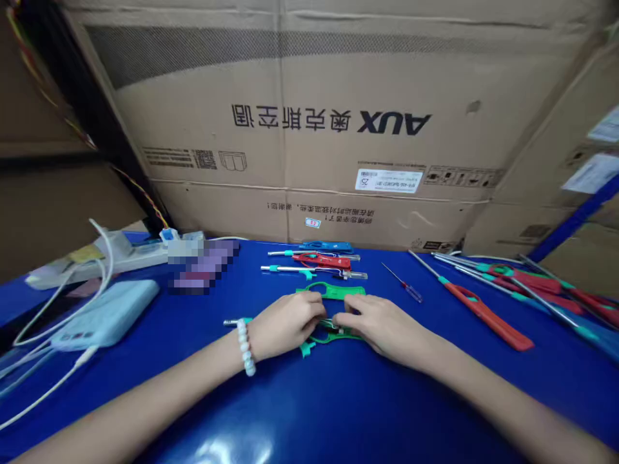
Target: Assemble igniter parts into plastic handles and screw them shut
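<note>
Curling over green casing (333, 336), both hands (293, 319) (387, 325), grip unclear, on blue tabletop (309, 406) before cardboard (319, 154).

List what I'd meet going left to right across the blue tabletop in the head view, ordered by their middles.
Light-blue device → blurred purple item → bead bracelet → left hand → right hand → orange-red long lighter.
</note>
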The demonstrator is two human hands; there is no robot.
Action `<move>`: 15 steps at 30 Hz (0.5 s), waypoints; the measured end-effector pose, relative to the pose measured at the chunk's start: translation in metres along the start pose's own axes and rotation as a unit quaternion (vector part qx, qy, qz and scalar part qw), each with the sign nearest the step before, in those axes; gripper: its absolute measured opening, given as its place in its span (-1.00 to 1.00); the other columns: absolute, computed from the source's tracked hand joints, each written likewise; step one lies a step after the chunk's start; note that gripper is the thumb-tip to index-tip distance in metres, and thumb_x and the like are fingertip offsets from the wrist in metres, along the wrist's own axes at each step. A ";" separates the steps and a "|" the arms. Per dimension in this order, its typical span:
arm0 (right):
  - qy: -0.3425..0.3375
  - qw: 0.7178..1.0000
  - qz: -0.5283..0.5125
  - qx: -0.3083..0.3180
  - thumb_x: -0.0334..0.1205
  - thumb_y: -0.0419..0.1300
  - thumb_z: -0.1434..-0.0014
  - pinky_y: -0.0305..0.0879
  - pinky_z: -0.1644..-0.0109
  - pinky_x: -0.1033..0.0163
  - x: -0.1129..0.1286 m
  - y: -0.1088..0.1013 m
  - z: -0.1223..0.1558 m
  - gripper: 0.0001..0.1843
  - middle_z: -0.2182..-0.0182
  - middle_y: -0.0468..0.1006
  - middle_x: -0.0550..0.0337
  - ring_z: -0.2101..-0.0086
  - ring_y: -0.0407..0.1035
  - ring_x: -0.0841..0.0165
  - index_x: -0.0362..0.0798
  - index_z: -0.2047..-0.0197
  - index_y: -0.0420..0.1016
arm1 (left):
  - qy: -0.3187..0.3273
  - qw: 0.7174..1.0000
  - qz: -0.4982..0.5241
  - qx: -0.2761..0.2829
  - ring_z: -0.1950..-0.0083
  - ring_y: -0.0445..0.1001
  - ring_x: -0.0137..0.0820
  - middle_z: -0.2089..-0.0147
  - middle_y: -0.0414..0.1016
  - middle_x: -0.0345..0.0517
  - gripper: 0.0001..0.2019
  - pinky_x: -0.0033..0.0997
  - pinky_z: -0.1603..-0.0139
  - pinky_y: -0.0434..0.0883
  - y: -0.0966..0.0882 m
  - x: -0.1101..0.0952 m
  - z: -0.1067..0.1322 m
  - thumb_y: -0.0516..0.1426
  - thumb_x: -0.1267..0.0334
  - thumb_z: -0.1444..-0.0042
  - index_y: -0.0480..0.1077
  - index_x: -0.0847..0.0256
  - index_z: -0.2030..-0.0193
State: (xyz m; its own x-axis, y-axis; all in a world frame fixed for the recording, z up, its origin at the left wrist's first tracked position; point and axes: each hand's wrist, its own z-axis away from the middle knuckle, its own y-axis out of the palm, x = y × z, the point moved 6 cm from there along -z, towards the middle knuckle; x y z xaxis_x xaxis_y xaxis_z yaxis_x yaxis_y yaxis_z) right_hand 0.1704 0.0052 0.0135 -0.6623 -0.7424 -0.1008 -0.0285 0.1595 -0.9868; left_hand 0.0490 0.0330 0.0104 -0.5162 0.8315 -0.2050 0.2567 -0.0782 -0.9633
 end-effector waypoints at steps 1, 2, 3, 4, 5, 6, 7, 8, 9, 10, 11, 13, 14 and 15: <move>0.000 1.000 0.000 -0.001 -0.37 0.02 -0.27 0.23 0.30 0.28 0.000 0.000 -0.001 -0.79 0.35 0.37 0.15 0.36 0.30 0.33 0.03 0.12 0.42 | 0.000 1.000 0.001 0.002 0.23 0.41 -0.38 0.24 0.38 -0.14 -0.83 -0.47 0.22 0.36 0.000 0.000 0.001 0.01 0.53 -0.13 0.38 0.25 0.27; 0.000 1.000 0.000 -0.002 -0.37 0.01 -0.27 0.23 0.31 0.29 0.000 0.000 -0.001 -0.78 0.35 0.36 0.15 0.36 0.30 0.33 0.03 0.12 0.42 | 0.000 1.000 0.001 0.003 0.23 0.41 -0.39 0.24 0.38 -0.13 -0.82 -0.47 0.22 0.36 0.000 0.000 0.001 0.01 0.53 -0.14 0.38 0.25 0.27; -0.001 1.000 0.000 -0.003 -0.37 0.00 -0.28 0.23 0.31 0.29 -0.001 -0.001 -0.002 -0.78 0.35 0.36 0.15 0.36 0.30 0.33 0.03 0.11 0.42 | 0.001 1.000 0.000 0.004 0.23 0.41 -0.39 0.24 0.38 -0.13 -0.82 -0.47 0.22 0.36 -0.001 -0.001 0.001 0.00 0.52 -0.15 0.39 0.25 0.27; -0.002 1.000 0.000 -0.004 -0.37 -0.01 -0.28 0.23 0.32 0.29 -0.001 -0.001 -0.002 -0.77 0.35 0.36 0.15 0.37 0.30 0.34 0.03 0.11 0.42 | 0.002 1.000 -0.002 0.004 0.23 0.41 -0.38 0.24 0.38 -0.13 -0.82 -0.47 0.23 0.36 -0.001 -0.001 0.002 0.00 0.51 -0.15 0.39 0.25 0.27; -0.003 1.000 -0.001 -0.006 -0.36 -0.01 -0.28 0.22 0.32 0.30 -0.001 -0.001 -0.002 -0.77 0.35 0.36 0.15 0.36 0.30 0.34 0.03 0.10 0.42 | 0.005 1.000 -0.006 0.004 0.23 0.41 -0.38 0.24 0.38 -0.12 -0.82 -0.47 0.23 0.36 -0.001 -0.002 0.002 0.00 0.50 -0.17 0.39 0.25 0.26; -0.005 1.000 -0.001 -0.007 -0.36 -0.02 -0.29 0.22 0.32 0.30 -0.001 -0.001 -0.002 -0.77 0.34 0.37 0.15 0.36 0.30 0.34 0.03 0.10 0.41 | 0.007 1.000 -0.011 0.003 0.22 0.41 -0.37 0.23 0.38 -0.12 -0.83 -0.46 0.23 0.36 -0.001 -0.002 0.002 0.00 0.49 -0.18 0.40 0.24 0.24; -0.006 1.000 -0.002 -0.008 -0.36 -0.02 -0.29 0.22 0.31 0.30 0.000 -0.001 -0.001 -0.77 0.34 0.37 0.15 0.36 0.30 0.34 0.03 0.10 0.41 | 0.010 1.000 -0.015 0.002 0.21 0.41 -0.36 0.23 0.38 -0.11 -0.83 -0.45 0.24 0.36 0.000 -0.003 0.002 0.00 0.47 -0.19 0.40 0.24 0.23; -0.008 1.000 -0.002 -0.008 -0.36 -0.03 -0.29 0.23 0.31 0.30 0.000 -0.001 -0.001 -0.77 0.33 0.37 0.14 0.36 0.30 0.34 0.02 0.09 0.41 | 0.011 1.000 -0.018 -0.001 0.21 0.41 -0.35 0.22 0.38 -0.10 -0.84 -0.44 0.24 0.36 0.000 -0.004 0.001 0.01 0.44 -0.20 0.41 0.24 0.22; -0.008 1.000 -0.003 -0.007 -0.36 -0.03 -0.30 0.23 0.30 0.30 0.000 -0.001 -0.001 -0.77 0.33 0.37 0.14 0.36 0.30 0.34 0.02 0.09 0.40 | 0.009 1.000 -0.020 -0.004 0.20 0.41 -0.34 0.22 0.38 -0.10 -0.85 -0.44 0.25 0.36 0.000 -0.004 0.001 0.02 0.42 -0.21 0.41 0.24 0.21; -0.008 1.000 -0.004 -0.005 -0.37 -0.04 -0.30 0.23 0.29 0.29 0.000 -0.001 -0.001 -0.77 0.33 0.38 0.14 0.35 0.30 0.34 0.02 0.09 0.40 | 0.005 1.000 -0.019 -0.008 0.20 0.41 -0.34 0.22 0.38 -0.10 -0.86 -0.43 0.25 0.36 0.000 -0.004 0.000 0.02 0.41 -0.21 0.41 0.25 0.22; -0.007 1.000 -0.004 -0.003 -0.37 -0.04 -0.29 0.23 0.29 0.29 0.000 -0.001 -0.001 -0.77 0.32 0.38 0.14 0.35 0.30 0.34 0.01 0.09 0.39 | -0.001 1.000 -0.016 -0.012 0.20 0.41 -0.34 0.23 0.38 -0.10 -0.86 -0.43 0.25 0.36 0.000 -0.004 0.000 0.02 0.41 -0.21 0.42 0.25 0.23; -0.003 1.000 -0.001 0.001 -0.38 -0.04 -0.29 0.24 0.28 0.29 0.001 -0.001 -0.001 -0.78 0.31 0.38 0.13 0.34 0.30 0.33 -0.01 0.11 0.38 | -0.016 1.000 -0.001 -0.020 0.21 0.41 -0.35 0.24 0.37 -0.11 -0.85 -0.44 0.25 0.36 0.001 -0.002 -0.001 0.02 0.44 -0.20 0.41 0.26 0.26; -0.001 1.000 0.001 0.002 -0.39 -0.03 -0.28 0.24 0.28 0.28 0.001 -0.001 -0.001 -0.79 0.31 0.39 0.12 0.33 0.31 0.33 -0.03 0.11 0.38 | -0.021 0.999 0.010 -0.025 0.22 0.41 -0.36 0.24 0.37 -0.11 -0.85 -0.45 0.25 0.36 0.001 -0.001 -0.002 0.02 0.46 -0.20 0.41 0.26 0.28; 0.001 1.000 0.002 0.003 -0.40 -0.03 -0.27 0.25 0.27 0.28 0.001 -0.001 -0.001 -0.79 0.30 0.39 0.12 0.33 0.31 0.32 -0.04 0.11 0.37 | -0.025 0.999 0.022 -0.029 0.24 0.41 -0.37 0.25 0.37 -0.12 -0.85 -0.45 0.25 0.36 0.000 -0.001 -0.002 0.01 0.47 -0.20 0.40 0.26 0.29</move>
State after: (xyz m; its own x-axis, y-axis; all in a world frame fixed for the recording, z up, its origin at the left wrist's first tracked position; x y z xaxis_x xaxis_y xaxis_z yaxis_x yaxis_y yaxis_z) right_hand 0.1691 0.0054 0.0148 -0.6632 -0.7409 -0.1055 -0.0209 0.1593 -0.9870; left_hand 0.0509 0.0333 0.0105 -0.5431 0.7992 -0.2575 0.3267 -0.0813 -0.9416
